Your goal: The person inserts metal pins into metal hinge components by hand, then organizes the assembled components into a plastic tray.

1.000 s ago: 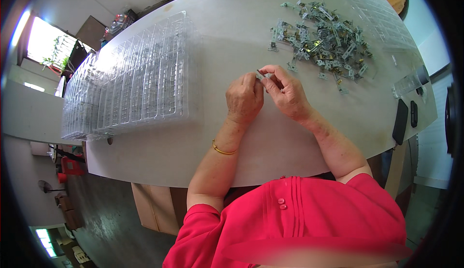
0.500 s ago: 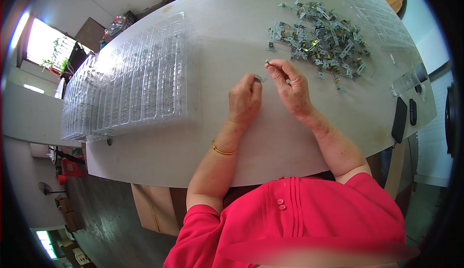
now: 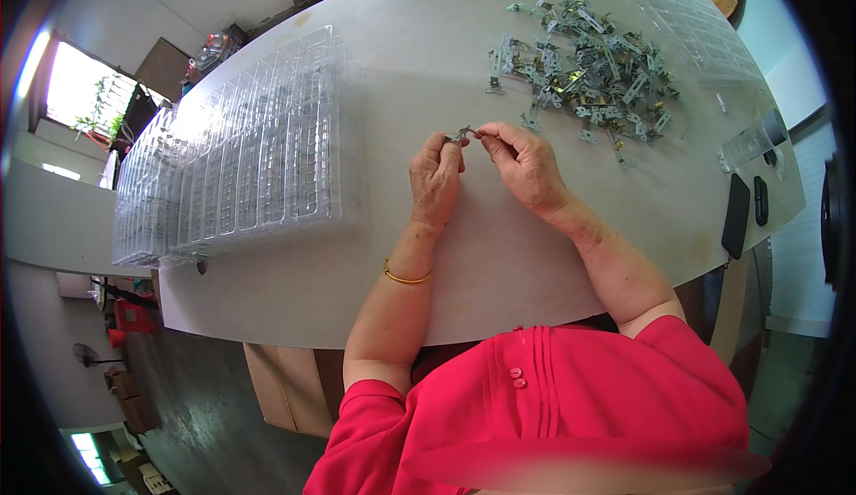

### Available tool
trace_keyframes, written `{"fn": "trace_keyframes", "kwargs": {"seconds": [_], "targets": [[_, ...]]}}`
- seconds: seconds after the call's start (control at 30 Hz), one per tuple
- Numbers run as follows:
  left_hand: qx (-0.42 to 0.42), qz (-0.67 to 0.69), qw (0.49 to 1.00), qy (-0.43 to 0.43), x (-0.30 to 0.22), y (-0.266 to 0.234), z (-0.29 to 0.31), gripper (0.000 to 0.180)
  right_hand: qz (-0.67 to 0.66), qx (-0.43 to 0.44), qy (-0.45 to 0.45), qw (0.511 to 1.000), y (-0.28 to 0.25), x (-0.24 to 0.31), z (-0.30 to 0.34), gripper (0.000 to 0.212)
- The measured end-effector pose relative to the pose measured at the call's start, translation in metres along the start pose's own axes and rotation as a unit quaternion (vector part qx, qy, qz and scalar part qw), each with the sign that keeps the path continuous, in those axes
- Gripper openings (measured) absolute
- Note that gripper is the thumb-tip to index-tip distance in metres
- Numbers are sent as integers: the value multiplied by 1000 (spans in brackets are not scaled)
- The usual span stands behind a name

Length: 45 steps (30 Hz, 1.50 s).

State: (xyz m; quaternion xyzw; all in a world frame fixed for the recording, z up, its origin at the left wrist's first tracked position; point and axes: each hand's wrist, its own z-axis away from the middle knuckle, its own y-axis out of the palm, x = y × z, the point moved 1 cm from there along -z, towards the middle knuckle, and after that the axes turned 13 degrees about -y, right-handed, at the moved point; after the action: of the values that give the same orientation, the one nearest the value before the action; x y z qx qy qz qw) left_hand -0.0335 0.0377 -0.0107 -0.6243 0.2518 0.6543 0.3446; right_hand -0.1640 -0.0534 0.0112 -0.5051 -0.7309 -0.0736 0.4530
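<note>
My left hand [image 3: 436, 181] is closed, pinching a small metal bracket [image 3: 456, 137] between thumb and fingers. Its silvery end sticks out past the fingertips. Close by on the right, my right hand [image 3: 526, 167] is closed too, its thumb and forefinger pressed at the bracket's far tip. Whether those fingers hold a separate small piece there is too small to make out. Beyond the right hand lies a loose heap of similar metal brackets [image 3: 593, 71], grey with some brassy parts.
Stacked clear plastic trays [image 3: 259, 138] with long compartments stand on the table [image 3: 401, 85] at left. Another clear tray [image 3: 691, 27] lies far right. A transparent bottle [image 3: 749, 144], a black phone-like slab [image 3: 736, 216] and a small black object [image 3: 761, 201] sit near the right edge.
My right hand has come down and leftward until its fingertips meet the bracket. The left hand has shifted slightly left, and the bracket now shows more above its fingers.
</note>
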Motion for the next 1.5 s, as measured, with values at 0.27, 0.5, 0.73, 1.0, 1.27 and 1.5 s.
{"fn": "trace_keyframes", "kwargs": {"seconds": [0.27, 0.5, 0.73, 1.0, 1.27, 1.5], "targets": [[-71, -123, 981, 135, -2, 0, 0, 17, 73, 3, -46, 996, -4, 4, -3, 7], [-76, -206, 946, 239, -7, 7, 4, 5, -16, 35, 21, 999, -3, -2, 0, 12], [-74, -242, 927, 277, -7, 8, 6, 5, -299, 77, 201, 930, -11, -12, -6, 22], [-80, -271, 912, 297, -11, 10, 8, 6, -266, 72, 232, 933, -10, -8, -4, 23], [-159, -307, 888, 304, -12, 9, 8, 6, -279, 19, 183, 943, -6, -5, -5, 19], [-164, -324, 879, 310, -8, 10, 6, 7, -243, 46, 148, 958, -2, -8, -2, 15]]}}
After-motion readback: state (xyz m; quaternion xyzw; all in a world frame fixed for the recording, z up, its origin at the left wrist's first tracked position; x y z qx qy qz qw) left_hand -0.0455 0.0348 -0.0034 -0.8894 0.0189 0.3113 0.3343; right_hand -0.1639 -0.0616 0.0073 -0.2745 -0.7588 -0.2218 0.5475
